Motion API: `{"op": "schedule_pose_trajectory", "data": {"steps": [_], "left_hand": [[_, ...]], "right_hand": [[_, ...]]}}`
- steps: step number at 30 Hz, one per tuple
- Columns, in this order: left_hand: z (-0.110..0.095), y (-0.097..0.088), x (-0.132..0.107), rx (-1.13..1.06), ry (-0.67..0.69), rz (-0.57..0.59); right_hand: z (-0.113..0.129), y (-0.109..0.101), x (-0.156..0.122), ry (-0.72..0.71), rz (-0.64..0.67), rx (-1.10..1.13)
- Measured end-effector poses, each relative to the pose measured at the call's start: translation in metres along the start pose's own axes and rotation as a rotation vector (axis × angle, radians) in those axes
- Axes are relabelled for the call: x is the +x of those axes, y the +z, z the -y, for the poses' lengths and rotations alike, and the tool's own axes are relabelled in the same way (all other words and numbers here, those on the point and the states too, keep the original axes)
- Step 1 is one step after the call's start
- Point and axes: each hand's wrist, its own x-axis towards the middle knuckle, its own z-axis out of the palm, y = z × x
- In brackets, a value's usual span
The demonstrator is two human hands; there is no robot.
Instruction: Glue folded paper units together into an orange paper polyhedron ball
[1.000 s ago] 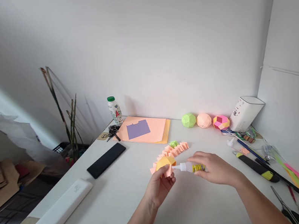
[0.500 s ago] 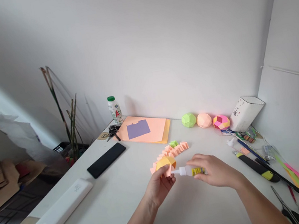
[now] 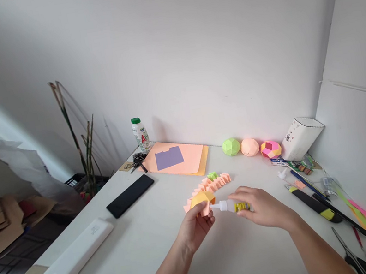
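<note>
My left hand (image 3: pixel 193 229) pinches a folded orange and pink paper piece (image 3: pixel 202 200) just above the white desk (image 3: pixel 140 242). My right hand (image 3: pixel 263 207) grips a small glue bottle (image 3: pixel 231 205) with a yellow label, lying sideways with its white nozzle pointing left, close to the paper piece. Behind them a row of folded pink paper units (image 3: pixel 213 183) runs back across the desk, with a small green folded piece (image 3: pixel 212 175) at its far end.
Three paper balls, green (image 3: pixel 231 146), peach (image 3: pixel 249 147) and pink-yellow (image 3: pixel 270 149), line the wall beside a white box (image 3: pixel 300 137). Coloured paper sheets (image 3: pixel 176 159), a bottle (image 3: pixel 141 135), keys, a black phone (image 3: pixel 130 195) and a white device (image 3: pixel 72 259) lie left. Pens, a cutter (image 3: pixel 315 204) and scissors (image 3: pixel 352 256) lie right.
The glue bottle's nozzle moved slightly toward the paper piece and back a little; both hands stay almost in place.
</note>
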Motion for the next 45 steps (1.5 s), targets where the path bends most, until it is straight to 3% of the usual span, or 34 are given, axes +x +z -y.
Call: {"op": "schedule_pose_trajectory", "data": {"steps": [13,16,22,29,34,40,45], "left_hand": [[-0.005,0.001,-0.001,-0.039,0.046,0.037],[-0.015,-0.002,-0.002,-0.082,0.092,0.069],[-0.043,-0.009,-0.003,-0.246,0.295,0.148],[-0.058,-0.016,-0.004,-0.309,0.376,0.172],[-0.058,-0.016,-0.004,-0.321,0.363,0.175],[-0.057,-0.014,-0.005,-0.299,0.353,0.184],[-0.056,-0.015,-0.001,-0.243,0.37,0.211]], "right_hand": [[-0.005,-0.001,0.001,-0.045,0.1,0.086],[-0.018,0.002,0.005,0.024,0.113,0.077],[-0.047,0.012,0.019,0.296,0.173,-0.128],[-0.057,0.019,0.03,0.357,0.166,-0.286],[-0.036,0.028,0.034,0.285,0.081,-0.349],[0.019,0.076,0.067,-0.17,-0.12,-0.047],[0.039,0.119,0.11,-0.077,-0.18,-0.104]]}}
